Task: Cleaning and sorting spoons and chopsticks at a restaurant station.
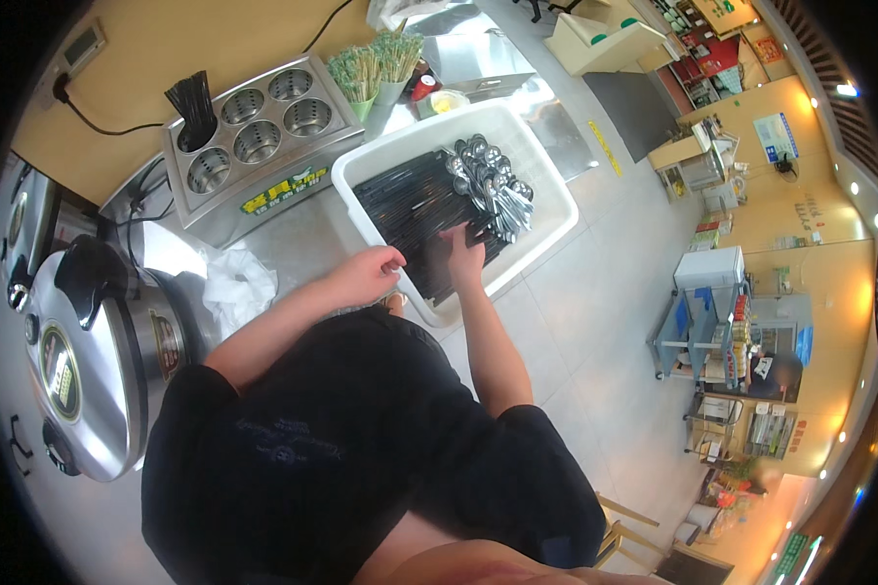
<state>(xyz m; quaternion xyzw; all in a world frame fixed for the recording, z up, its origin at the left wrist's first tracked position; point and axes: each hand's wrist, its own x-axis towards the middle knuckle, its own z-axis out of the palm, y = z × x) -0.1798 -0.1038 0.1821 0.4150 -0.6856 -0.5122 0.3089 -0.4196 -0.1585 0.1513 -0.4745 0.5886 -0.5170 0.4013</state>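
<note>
A white plastic tub (565, 219) stands before me, holding many black chopsticks (410, 201) laid side by side. Metal spoons (494, 175) are heaped on their far right end. My right hand (465, 252) reaches into the tub, its fingers closed around a small bundle of chopsticks whose ends show beside the spoons. At the tub's near left rim is my left hand (369, 276), loosely curled with nothing visible in it. Left of the tub, a steel utensil holder (263, 157) has several perforated cups; black chopsticks (192, 110) stand upright in the back left one.
A large steel pressure cooker (88, 358) and a crumpled white plastic bag (240, 285) are at the left. Potted plants (373, 66), a red can (424, 88) and a steel box (475, 62) stand behind. A utility cart (702, 322) and a person (772, 373) are far right.
</note>
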